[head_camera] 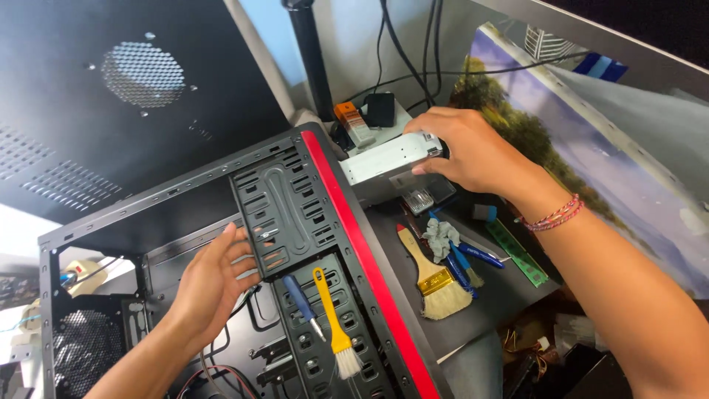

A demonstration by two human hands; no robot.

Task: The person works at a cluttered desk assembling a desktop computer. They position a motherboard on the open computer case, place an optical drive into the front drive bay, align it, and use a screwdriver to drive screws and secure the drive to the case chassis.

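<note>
A black computer case (185, 199) with a red front strip (354, 244) lies open in front of me. My left hand (214, 284) is inside it, fingers spread, touching the edge of the black drive cage (284, 210). My right hand (469, 148) grips a grey metal drive (384, 162) that sits just past the case's red edge. A blue-handled screwdriver (303, 299) and a yellow brush (332, 321) rest on the cage panel.
A wooden paintbrush (432, 281), blue-handled tools (461, 262), a grey cloth (442, 235) and a green memory stick (517, 255) lie on the dark mat to the right. A black side panel (125, 89) leans behind. Cables hang at the back.
</note>
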